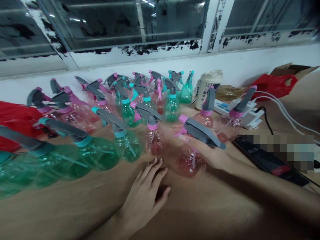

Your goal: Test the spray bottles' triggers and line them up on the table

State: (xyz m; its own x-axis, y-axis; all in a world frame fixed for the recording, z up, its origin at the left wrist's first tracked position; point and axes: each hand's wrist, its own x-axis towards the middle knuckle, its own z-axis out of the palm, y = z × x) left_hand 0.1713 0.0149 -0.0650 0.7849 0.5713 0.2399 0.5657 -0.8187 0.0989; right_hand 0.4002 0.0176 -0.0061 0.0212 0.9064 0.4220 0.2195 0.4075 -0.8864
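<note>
My right hand (212, 155) is wrapped round the neck of a clear pink spray bottle (188, 165) with a grey and pink trigger head. That bottle is upright on the brown table (200, 206). My left hand (146, 188) lies palm down on the table with its fingers stretched out, holding nothing. Just beyond its fingertips stands another pink spray bottle (155, 143), not touched as far as I can see. To the left of it is a green spray bottle (128, 146) with a turquoise collar.
Several more green and pink spray bottles crowd the left and back. A paper coffee cup (208, 85), a white power strip (252, 118) with cables, and a phone (265, 158) are on the right. Red plastic bags (17, 121) and a cardboard box (287, 70) flank the group.
</note>
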